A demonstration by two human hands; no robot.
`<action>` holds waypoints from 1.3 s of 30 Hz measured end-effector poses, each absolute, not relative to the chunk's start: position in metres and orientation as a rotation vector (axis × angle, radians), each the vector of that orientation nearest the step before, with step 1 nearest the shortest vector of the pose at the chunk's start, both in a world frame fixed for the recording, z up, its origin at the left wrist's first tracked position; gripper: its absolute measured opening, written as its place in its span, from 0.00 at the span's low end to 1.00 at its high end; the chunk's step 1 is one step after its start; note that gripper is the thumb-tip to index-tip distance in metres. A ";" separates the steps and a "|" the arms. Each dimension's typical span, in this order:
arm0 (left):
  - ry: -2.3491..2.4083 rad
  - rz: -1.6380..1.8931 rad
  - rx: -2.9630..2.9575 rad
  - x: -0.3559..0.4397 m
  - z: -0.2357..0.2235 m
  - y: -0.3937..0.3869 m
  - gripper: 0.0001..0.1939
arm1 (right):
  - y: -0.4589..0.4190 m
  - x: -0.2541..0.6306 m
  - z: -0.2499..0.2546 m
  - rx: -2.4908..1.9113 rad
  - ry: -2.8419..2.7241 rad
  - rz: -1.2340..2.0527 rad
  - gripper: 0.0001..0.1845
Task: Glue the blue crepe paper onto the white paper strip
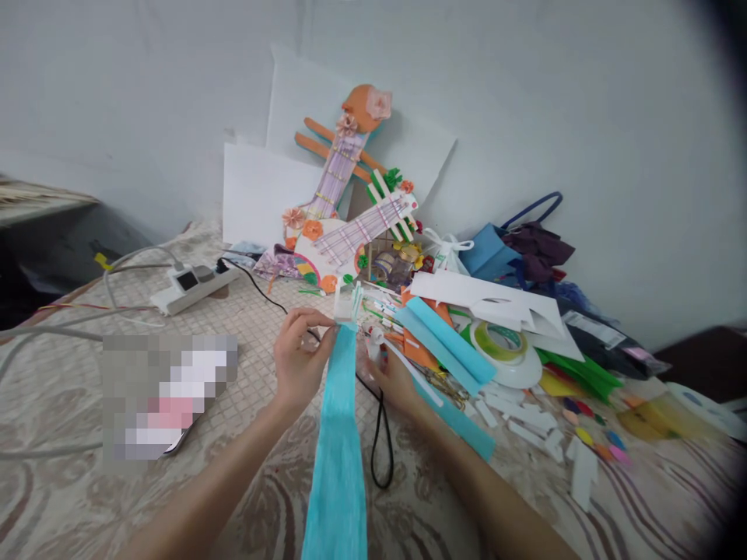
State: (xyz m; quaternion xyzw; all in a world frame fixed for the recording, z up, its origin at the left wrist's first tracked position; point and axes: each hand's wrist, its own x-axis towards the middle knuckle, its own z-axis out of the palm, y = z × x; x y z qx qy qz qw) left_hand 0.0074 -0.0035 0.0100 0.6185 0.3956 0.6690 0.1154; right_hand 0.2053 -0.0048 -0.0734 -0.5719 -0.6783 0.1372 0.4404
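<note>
A long turquoise strip [337,451], apparently paper-covered, runs from near my body to the middle of the table. My left hand [300,358] pinches the left edge of its far end, thumb and fingers closed. At that end stands a small white folded piece [344,305], with a pale turquoise edge beside it. Just right of the strip, my right hand [394,377] is closed around a small white tool, seemingly a glue gun [375,339], mostly hidden by the fingers. A black cord [382,459] loops below that hand.
Two decorated paper guitars [341,175] [362,233] lean at the back against white boards. A power strip [195,288] and a blurred-out phone [175,404] lie left. Turquoise sheets [447,342], a tape roll [499,341] and white scraps [528,416] crowd the right.
</note>
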 end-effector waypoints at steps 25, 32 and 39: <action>1.113 1.978 1.712 0.011 0.009 0.001 0.03 | -0.018 0.133 0.010 -1.125 -1.229 0.622 0.11; 1.001 1.941 1.512 0.015 -0.001 0.004 0.14 | -0.014 0.133 0.010 -1.046 -1.208 0.724 0.11; 0.935 1.812 1.374 0.018 0.000 0.004 0.19 | -0.011 0.132 0.016 -0.999 -1.174 0.796 0.10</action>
